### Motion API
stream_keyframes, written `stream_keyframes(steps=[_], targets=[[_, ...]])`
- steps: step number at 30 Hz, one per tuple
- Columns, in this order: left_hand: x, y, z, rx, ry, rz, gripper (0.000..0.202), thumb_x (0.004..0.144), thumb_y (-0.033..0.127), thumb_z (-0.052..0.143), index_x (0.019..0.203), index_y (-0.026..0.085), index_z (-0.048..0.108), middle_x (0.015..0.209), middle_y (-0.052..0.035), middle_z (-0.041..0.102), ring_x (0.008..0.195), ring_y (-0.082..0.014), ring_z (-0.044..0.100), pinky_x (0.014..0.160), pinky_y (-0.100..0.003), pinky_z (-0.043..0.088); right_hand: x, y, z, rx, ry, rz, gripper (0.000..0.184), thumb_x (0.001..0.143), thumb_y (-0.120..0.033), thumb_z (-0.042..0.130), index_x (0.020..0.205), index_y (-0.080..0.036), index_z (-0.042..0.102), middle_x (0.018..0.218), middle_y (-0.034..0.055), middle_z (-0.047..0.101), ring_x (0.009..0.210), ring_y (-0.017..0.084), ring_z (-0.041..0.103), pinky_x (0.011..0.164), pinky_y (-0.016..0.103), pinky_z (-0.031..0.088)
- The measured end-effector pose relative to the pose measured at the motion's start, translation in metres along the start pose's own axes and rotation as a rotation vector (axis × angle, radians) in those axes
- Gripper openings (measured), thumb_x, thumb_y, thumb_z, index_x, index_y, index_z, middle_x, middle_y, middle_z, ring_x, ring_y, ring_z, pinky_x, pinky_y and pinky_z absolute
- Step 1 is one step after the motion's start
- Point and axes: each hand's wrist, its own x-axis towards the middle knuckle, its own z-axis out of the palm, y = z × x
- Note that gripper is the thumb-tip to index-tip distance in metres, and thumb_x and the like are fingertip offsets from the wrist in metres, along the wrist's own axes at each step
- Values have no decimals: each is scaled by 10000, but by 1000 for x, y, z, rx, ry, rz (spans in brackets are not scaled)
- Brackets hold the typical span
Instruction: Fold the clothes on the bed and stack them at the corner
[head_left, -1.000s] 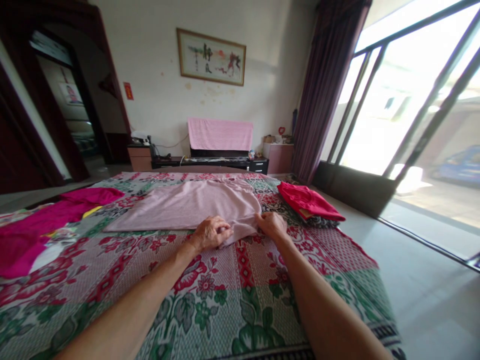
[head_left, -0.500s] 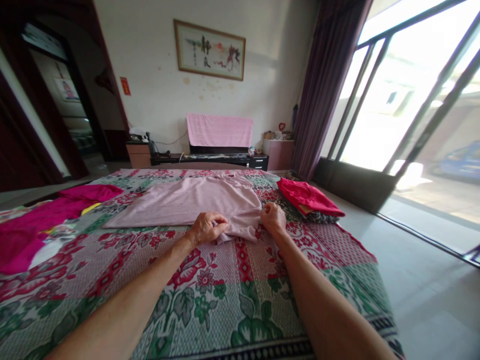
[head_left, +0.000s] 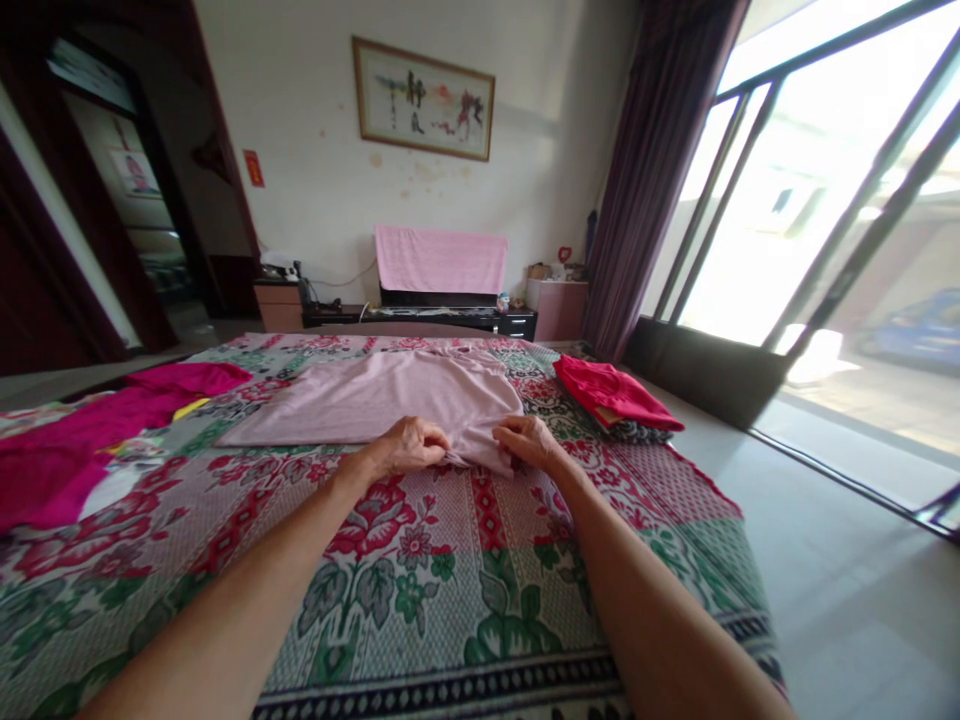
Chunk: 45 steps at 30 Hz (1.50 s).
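A pale pink shirt (head_left: 375, 395) lies spread sideways on a flowered cover (head_left: 420, 600), its bottom hem to the left and its neckline end to the right. My left hand (head_left: 409, 443) pinches the shirt's near edge, thumb and fingers pressed together on the fabric. At the near right corner, my right hand (head_left: 527, 440) has its fingers closed on the bunched cloth, which looks like a sleeve. Between the two hands the fabric is gathered in small folds. The fingertips of both hands are partly hidden in it.
Folded red clothing (head_left: 615, 395) sits on a dark patterned piece at the right edge of the bed-like surface. Magenta clothing (head_left: 67, 455) lies heaped at the left. Beyond stand a low cabinet and a screen under a pink towel (head_left: 442, 260). Glass doors are at the right.
My right hand has moved left from beside the shirt's right edge onto its near right corner. My left hand has shifted slightly left and stays at the near edge.
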Motion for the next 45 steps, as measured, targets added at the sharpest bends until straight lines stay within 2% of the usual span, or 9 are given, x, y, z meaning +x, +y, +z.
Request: stream_keyframes(steps=[4,10,18,22,30,33,37,41,45], targets=[[-2,-5,-8,-147,-35,-115,242,666,273,526,728,179,741,601,9,650,543,-111,520,526,-200,358,0,2,0,14,3,20,286,766,-357,519,579,-159,608,503,-28,568,470,80,485,459,168,345],[-7,-3,-15,60,-73,-165,265,686,347,573,520,168,676,426,30,501,433,-94,406,450,-224,262,0,0,0,2,-19,-4,242,758,-327,533,615,-160,635,540,-24,604,490,82,517,470,165,368],[-2,18,0,200,-124,84,272,633,333,681,869,226,764,823,-35,705,722,-152,593,644,-219,421,-2,-9,-16,-66,-125,151,197,718,-242,542,608,-162,684,489,-21,602,425,85,498,433,180,363],[1,18,12,256,-119,123,265,677,199,552,823,235,771,776,-15,714,722,-151,593,658,-216,409,-2,-11,-21,-151,-234,167,162,684,-227,573,599,-165,697,478,-24,597,436,82,483,435,181,347],[-1,17,9,-13,-187,-32,328,756,287,498,874,123,756,631,1,655,565,-104,526,524,-186,347,-4,-30,-32,43,-525,118,282,718,-375,634,893,-167,712,706,-28,637,596,77,502,551,183,384],[2,11,11,-51,-132,-55,329,749,302,510,883,123,752,685,-10,683,619,-116,556,559,-184,376,-3,-43,-34,-120,-706,100,321,665,-372,698,939,-205,709,754,-46,642,616,72,488,564,185,364],[3,4,10,-96,-80,-95,377,771,364,508,954,127,737,761,-29,706,671,-132,588,605,-198,411,-3,-59,-29,-410,-694,93,234,647,-301,694,860,-207,721,690,-49,627,568,75,463,511,202,314],[1,10,5,112,-171,-15,424,699,460,631,1006,182,723,820,-17,696,707,-146,589,626,-213,409,-2,-57,-28,-417,-617,120,178,665,-247,642,814,-195,724,634,-47,611,531,69,445,491,200,308],[1,17,6,428,-189,131,282,674,304,629,920,219,736,853,-24,685,744,-171,588,645,-232,419,-4,-48,-36,-137,-625,161,114,708,-246,619,736,-159,687,606,-32,601,540,68,482,519,182,368]])
